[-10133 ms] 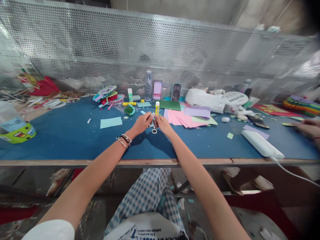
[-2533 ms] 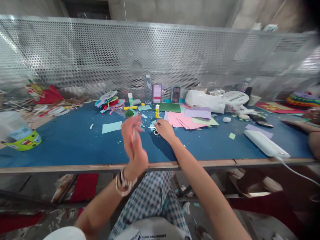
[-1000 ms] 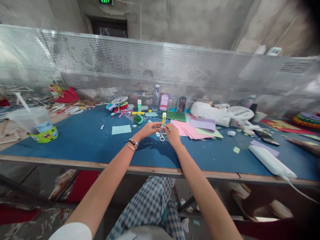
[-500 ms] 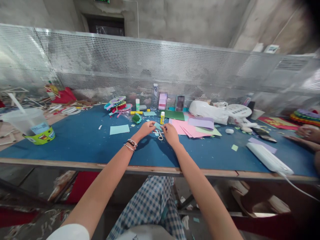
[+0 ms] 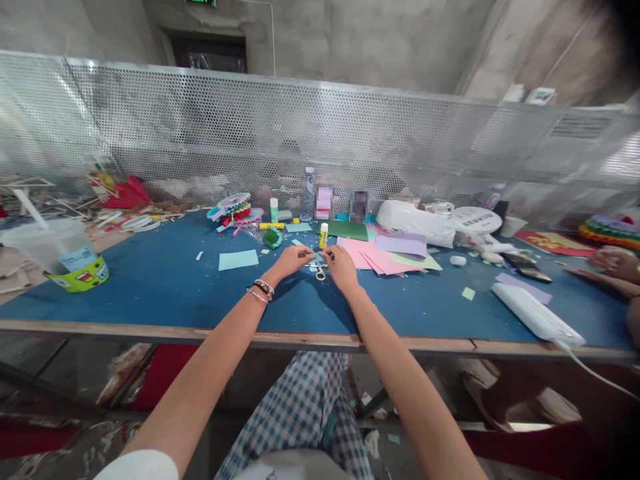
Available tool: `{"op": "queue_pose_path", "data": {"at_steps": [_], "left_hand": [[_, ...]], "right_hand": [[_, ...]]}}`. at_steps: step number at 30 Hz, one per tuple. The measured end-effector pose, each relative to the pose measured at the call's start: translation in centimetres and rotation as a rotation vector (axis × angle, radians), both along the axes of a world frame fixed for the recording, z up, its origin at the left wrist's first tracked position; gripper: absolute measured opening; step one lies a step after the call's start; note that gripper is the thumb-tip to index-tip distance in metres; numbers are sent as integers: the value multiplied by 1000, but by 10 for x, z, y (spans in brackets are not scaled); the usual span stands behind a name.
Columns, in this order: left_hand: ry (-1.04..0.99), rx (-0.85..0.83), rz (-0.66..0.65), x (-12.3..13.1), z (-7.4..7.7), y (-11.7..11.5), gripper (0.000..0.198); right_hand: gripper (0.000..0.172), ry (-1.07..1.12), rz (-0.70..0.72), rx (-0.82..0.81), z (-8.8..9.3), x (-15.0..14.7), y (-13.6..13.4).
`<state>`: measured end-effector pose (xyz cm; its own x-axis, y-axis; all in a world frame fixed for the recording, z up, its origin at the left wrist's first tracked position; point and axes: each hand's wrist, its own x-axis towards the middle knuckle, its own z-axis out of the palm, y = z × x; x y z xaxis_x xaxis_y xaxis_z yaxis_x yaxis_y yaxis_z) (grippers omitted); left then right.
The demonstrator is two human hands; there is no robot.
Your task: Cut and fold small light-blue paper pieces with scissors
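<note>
- Perforated metal screen (image 5: 350, 133) along the far edge, bare concrete wall behind.
- Blue worktable (image 5: 150, 287), one, littered with paper scraps.
- One white plastic bag (image 5: 415, 223) at the back right; one white oblong device (image 5: 535, 312) with a cable near the right front edge.
- One clear cup (image 5: 55, 253) with a straw at far left.
- Loose fan of coloured paper sheets (image 5: 385, 250), mostly pink, one purple on top, just right of the hands; exact count cannot be told.
- One pale blue sheet (image 5: 239, 259) left of the hands.
- Left hand (image 5: 291, 260), bracelets at the wrist, fingers pinched together on a small light blue paper piece (image 5: 316, 257).
- Right hand (image 5: 340, 265), fingers curled close, tips at the same piece; grip itself too small to make out.
- One pair of scissors (image 5: 320, 271) flat on the table between the hands, below the piece.
- One small yellow glue stick (image 5: 324, 235) upright just behind.
- A co-worker's hand (image 5: 613, 260) at far right.
</note>
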<state>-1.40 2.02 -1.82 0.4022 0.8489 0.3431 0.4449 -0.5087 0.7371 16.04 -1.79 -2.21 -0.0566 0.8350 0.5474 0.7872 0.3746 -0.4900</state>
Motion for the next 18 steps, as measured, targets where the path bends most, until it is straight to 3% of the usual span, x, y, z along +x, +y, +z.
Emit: {"op": "queue_pose_path", "data": {"at_steps": [2, 5, 8, 12, 18], "left_hand": [[-6, 14, 23, -1, -3, 3, 27], [-108, -14, 170, -3, -5, 7, 18], [-297, -120, 263, -5, -5, 8, 21], [-449, -223, 232, -5, -1, 5, 30], [-477, -241, 208, -3, 2, 0, 19]], "right_hand": [[30, -10, -37, -63, -1, 0, -1], [39, -126, -113, -172, -4, -1, -4], [36, -301, -120, -224, -6, -1, -8], [34, -375, -78, -276, -6, 2, -8], [33, -360, -92, -361, -7, 7, 0]]}}
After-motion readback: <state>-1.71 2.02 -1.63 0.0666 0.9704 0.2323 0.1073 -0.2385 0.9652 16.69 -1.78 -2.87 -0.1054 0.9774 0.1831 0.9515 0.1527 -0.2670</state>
